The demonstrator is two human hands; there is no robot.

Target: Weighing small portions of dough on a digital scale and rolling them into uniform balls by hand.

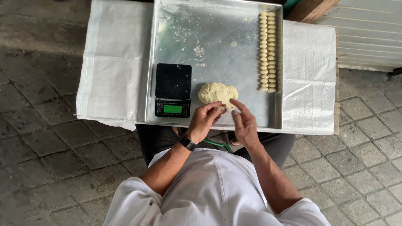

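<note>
Fingertips of the left hand are pinched on one small dough piece, beside the open-fingered right hand. One pale dough lump lies at twelve o'clock from them in one metal tray. One black digital scale is seen at nine o'clock of the lump, two rows of shaped pieces at two o'clock.

- A small black digital scale is sitting on the left part of the metal tray, near the tray's front edge.
- Its screen is glowing green: a small wide rectangle set in the middle of the scale's front strip, facing the person.
- Small buttons are flanking the screen on either side, too small to tell apart.
- The scale's square top plate is lying bare, plain black, just behind the screen.
- A lump of pale dough is lying just to the right of the scale, apart from it.
- No packages, labels or signs are showing.
</note>
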